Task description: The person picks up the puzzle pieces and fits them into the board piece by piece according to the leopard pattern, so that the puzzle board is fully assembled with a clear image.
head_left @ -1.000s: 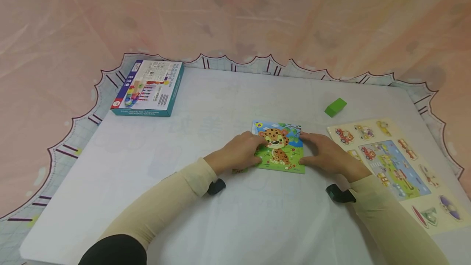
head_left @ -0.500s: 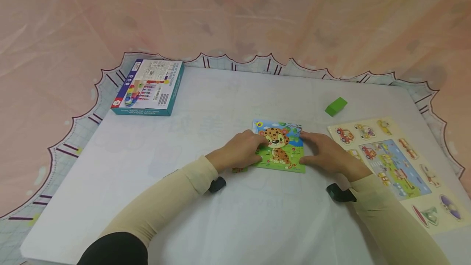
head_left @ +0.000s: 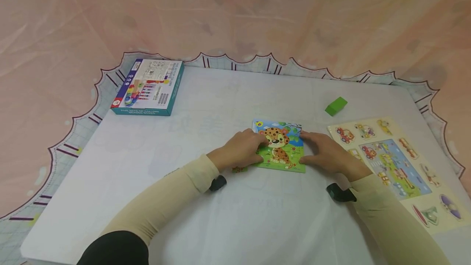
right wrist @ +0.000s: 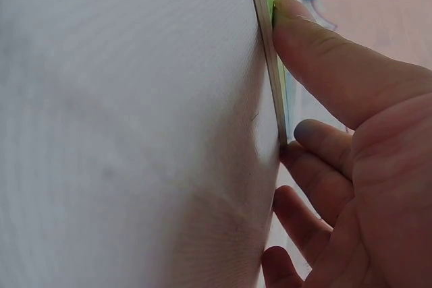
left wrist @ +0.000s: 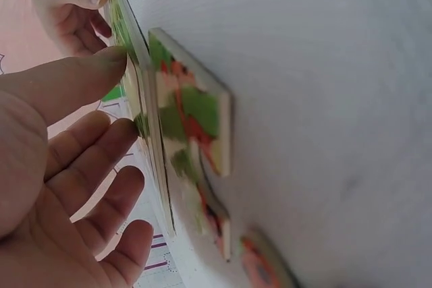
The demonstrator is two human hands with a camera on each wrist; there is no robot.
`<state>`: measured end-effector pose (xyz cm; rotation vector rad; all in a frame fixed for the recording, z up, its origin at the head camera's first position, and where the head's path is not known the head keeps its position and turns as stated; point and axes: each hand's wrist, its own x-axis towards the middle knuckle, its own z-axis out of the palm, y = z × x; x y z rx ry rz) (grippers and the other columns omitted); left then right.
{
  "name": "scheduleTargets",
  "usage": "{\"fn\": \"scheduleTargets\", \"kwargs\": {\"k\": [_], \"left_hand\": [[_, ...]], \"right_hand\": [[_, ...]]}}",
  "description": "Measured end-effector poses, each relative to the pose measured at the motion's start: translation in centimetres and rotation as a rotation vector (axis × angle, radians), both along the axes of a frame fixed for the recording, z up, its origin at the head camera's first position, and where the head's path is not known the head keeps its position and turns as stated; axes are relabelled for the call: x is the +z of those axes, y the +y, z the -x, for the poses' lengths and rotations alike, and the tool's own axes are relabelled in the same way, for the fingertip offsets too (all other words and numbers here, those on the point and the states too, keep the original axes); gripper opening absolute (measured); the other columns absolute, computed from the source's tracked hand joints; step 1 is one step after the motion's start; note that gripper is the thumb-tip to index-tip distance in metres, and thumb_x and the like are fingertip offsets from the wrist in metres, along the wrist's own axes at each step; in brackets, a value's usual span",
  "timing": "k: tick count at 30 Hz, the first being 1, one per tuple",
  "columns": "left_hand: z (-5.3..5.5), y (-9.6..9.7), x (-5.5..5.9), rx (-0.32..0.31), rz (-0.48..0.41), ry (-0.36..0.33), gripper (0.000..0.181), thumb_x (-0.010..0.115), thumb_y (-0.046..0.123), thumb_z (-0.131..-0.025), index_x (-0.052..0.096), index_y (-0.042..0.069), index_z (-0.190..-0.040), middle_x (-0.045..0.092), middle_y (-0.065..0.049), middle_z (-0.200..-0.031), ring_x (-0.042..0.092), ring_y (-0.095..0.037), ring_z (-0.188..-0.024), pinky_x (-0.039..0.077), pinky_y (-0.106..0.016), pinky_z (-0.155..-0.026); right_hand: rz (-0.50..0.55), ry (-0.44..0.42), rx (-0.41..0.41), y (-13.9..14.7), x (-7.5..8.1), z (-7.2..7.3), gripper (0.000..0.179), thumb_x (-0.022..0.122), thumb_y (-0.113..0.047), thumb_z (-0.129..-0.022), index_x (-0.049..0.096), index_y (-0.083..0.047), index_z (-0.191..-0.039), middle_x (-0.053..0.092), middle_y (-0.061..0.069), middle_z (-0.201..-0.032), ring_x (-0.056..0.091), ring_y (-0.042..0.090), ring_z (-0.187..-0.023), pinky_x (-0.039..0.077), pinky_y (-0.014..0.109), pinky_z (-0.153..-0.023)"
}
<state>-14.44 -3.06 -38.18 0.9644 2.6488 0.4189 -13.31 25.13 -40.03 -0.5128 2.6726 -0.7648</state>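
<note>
A square leopard jigsaw puzzle (head_left: pixel 280 156) lies on the white table, green grass below and blue sky above. My left hand (head_left: pixel 237 150) rests its fingertips and thumb on the puzzle's left part, covering some of the picture. In the left wrist view, that thumb (left wrist: pixel 108 72) and the forefinger touch the board with a gap between them. At the right edge, my right hand (head_left: pixel 325 154) touches the board with spread thumb and fingers; the right wrist view shows the thumb (right wrist: pixel 290 21) at its rim. Loose puzzle pieces (left wrist: pixel 196 116) lie beside the board, mostly hidden under my left hand in the head view.
A flat teal-edged box (head_left: pixel 151 89) stands at the back left of the table (head_left: pixel 206 224). A green block (head_left: pixel 335 106) is at the back right. Under my right forearm's far side lies a cream picture board (head_left: pixel 408 154) with several printed figures.
</note>
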Motion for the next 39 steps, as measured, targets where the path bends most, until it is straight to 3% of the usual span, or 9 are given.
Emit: {"fn": "scheduleTargets", "kwargs": {"k": [23,39], "left_hand": [[-0.09,-0.13,0.08,0.027,-0.001,-0.004,0.038,0.078,0.028,-0.087,0.07,0.016,-0.122,0.067,0.002,-0.11,0.055,-0.019,-0.098,0.046,-0.039,-0.086],[0.01,-0.13,0.1,0.057,-0.034,-0.063,0.04,0.079,0.023,-0.088,0.068,0.015,-0.125,0.067,0.001,-0.117,0.056,-0.021,-0.108,0.046,-0.041,-0.092]], "right_hand": [[-0.01,-0.001,-0.002,0.05,-0.04,0.1,0.079,0.08,-0.031,-0.086,0.043,0.002,-0.148,0.037,0.026,-0.153,0.028,0.046,-0.142,0.021,0.06,-0.114],[0.0,0.0,-0.003,0.02,0.17,0.02,0.079,0.08,-0.03,-0.086,0.043,0.003,-0.148,0.037,0.026,-0.154,0.027,0.046,-0.143,0.021,0.059,-0.114]]}}
